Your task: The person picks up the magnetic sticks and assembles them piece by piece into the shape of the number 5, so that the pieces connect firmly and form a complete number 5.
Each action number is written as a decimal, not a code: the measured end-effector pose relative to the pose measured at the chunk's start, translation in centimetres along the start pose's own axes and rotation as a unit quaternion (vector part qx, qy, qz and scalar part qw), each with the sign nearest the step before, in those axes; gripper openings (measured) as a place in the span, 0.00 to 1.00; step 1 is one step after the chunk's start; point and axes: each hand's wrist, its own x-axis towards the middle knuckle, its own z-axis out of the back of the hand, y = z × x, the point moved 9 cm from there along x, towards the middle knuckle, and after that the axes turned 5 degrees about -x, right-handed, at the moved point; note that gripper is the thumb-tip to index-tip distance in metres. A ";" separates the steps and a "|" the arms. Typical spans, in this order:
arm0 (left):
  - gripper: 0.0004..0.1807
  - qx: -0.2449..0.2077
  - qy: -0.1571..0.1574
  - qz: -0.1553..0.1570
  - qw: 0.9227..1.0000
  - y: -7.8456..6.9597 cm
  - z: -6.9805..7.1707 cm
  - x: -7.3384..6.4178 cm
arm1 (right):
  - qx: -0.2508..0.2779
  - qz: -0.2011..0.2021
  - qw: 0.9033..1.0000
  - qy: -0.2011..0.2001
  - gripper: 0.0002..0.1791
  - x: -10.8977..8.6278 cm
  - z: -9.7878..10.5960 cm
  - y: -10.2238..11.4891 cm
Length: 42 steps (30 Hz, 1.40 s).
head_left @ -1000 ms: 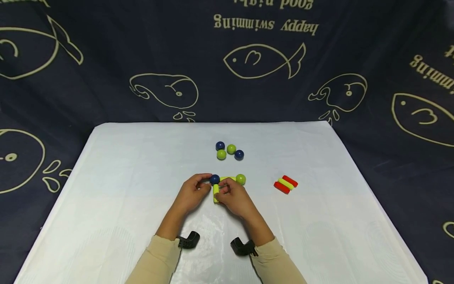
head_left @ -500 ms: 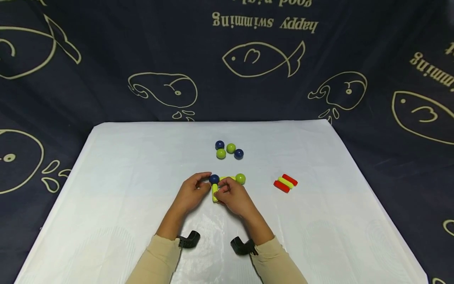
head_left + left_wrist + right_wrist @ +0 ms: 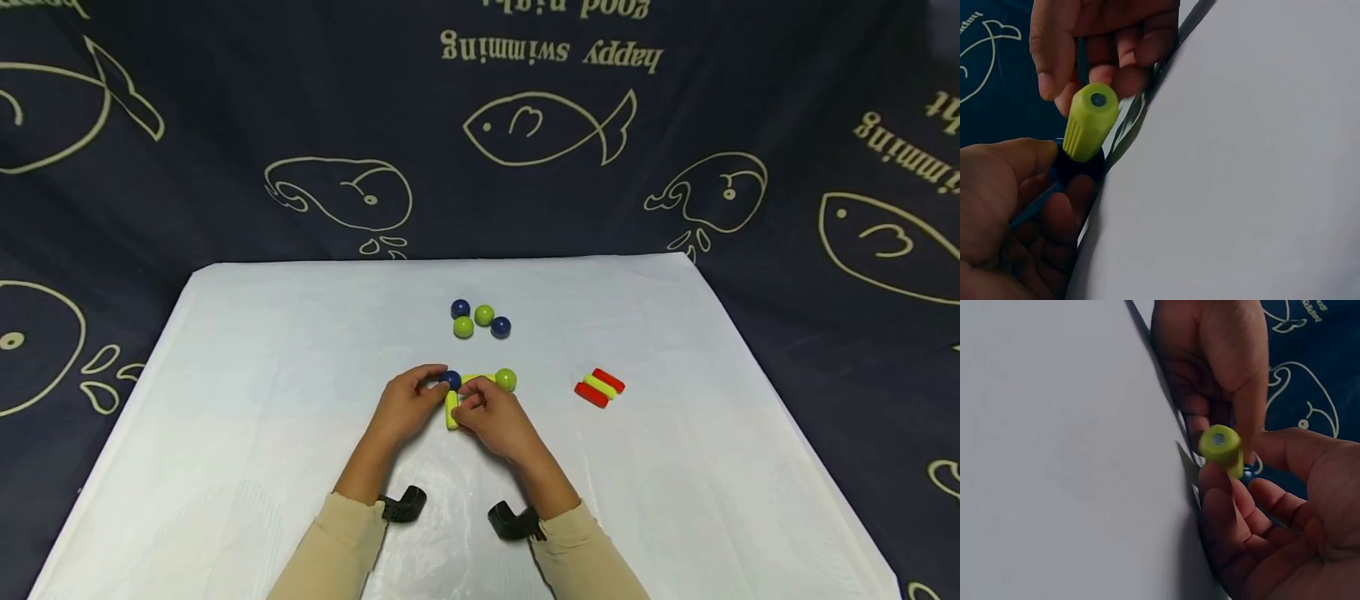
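Observation:
In the head view my left hand (image 3: 406,408) pinches a dark blue ball (image 3: 451,380) between thumb and fingers. A yellow-green ridged rod (image 3: 452,412) joins that ball and points toward my body; my right hand (image 3: 495,419) pinches it from the right. The left wrist view shows the rod (image 3: 1090,122) end-on, with a small round magnet-like spot on its tip and the blue ball (image 3: 1079,167) behind it. A second yellow-green rod (image 3: 478,377) runs right from the blue ball to a green ball (image 3: 506,380), partly hidden behind my right fingers.
Two blue balls and two green balls (image 3: 463,327) sit in a cluster farther back on the white table (image 3: 300,333). To the right lie two red rods (image 3: 592,395) with one yellow rod (image 3: 600,386) between them. A dark printed cloth (image 3: 450,200) hangs behind the table.
The head view has shifted slightly. Both hands keep nearly the same hold on the blue ball and the rod, and the loose pieces have not moved.

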 end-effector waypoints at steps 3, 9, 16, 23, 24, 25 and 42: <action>0.18 0.001 -0.003 -0.005 1.000 0.0 0.1 -0.1 | -0.035 0.023 0.999 -0.012 0.13 0.0 1.1 0.6; 0.18 0.005 -0.009 -0.008 1.000 -0.1 0.2 -0.2 | -0.060 0.054 0.996 -0.027 0.12 1.1 4.6 1.7; 0.18 0.002 -0.011 0.006 1.000 0.1 -0.2 -0.1 | -0.120 0.060 0.990 -0.038 0.14 3.7 8.7 1.6; 0.17 -0.001 -0.010 0.016 1.000 0.3 -0.4 -0.3 | -0.156 0.071 0.985 -0.020 0.13 6.5 10.2 0.8; 0.17 -0.001 -0.010 0.016 1.000 0.3 -0.4 -0.3 | -0.160 0.071 0.984 -0.020 0.13 7.0 10.4 0.7; 0.17 0.001 -0.011 0.013 1.000 0.3 -0.3 -0.3 | -0.164 0.070 0.984 -0.019 0.13 7.5 10.5 0.6; 0.17 0.007 -0.016 0.012 1.000 0.2 -0.1 -0.1 | -0.217 0.064 0.972 0.058 0.19 12.1 8.4 -1.3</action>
